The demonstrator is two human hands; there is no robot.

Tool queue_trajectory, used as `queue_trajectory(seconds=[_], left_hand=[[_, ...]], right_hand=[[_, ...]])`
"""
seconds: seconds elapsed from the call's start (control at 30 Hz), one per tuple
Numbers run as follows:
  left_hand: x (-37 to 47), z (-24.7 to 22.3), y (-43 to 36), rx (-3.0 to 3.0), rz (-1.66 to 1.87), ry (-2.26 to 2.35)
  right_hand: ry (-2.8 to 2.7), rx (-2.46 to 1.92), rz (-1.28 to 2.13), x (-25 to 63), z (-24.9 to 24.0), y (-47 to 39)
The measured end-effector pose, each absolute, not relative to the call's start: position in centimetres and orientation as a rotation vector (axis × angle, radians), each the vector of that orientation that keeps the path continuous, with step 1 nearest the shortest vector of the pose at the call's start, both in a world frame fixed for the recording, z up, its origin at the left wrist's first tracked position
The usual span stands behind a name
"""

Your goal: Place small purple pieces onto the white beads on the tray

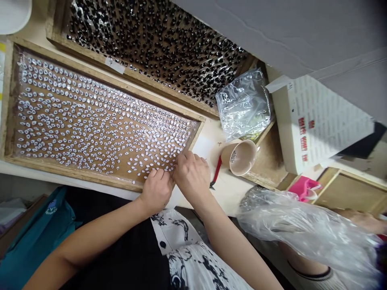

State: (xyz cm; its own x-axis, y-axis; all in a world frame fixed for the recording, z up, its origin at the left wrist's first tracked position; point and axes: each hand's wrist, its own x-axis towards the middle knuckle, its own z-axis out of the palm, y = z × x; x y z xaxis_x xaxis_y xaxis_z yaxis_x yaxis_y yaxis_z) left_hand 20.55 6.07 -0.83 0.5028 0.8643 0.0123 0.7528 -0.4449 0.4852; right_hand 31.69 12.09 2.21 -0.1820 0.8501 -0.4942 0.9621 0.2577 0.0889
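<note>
Both of my hands meet at the near right corner of a wooden tray (69, 174) lined with clear film. My left hand (157, 189) is closed, its curled fingers over the near rim. Right beside it my right hand (193, 173) is closed too, knuckles up, at the corner. Whatever is between the fingertips of either hand is hidden. Many small white eye-shaped pieces (90, 121) lie on the film, in neat rows along the far side and scattered nearer me. Most bear dark centres; those closest to my hands look plain white.
Behind lies a second wooden tray (136, 74) full of black bits. To the right are a clear plastic bag (244, 104), a paper cup (240, 157) with tiny pieces inside, a red-handled tool (217, 171) and a white box (323, 121). Another person's hand (359, 221) is at the far right.
</note>
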Motion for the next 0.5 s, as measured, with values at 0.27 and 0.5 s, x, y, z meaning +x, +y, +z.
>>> queue_trajectory(seconds=[0.27, 0.5], left_hand=[[18.4, 0.7, 6.9, 2.201, 0.366, 1.376], [15.6, 1.0, 9.7, 2.019, 0.269, 1.658]], right_hand=[[2.227, 1.905, -0.353, 33.8, 2.3, 10.1], [2.315, 1.927, -0.589, 33.7, 2.5, 8.2]])
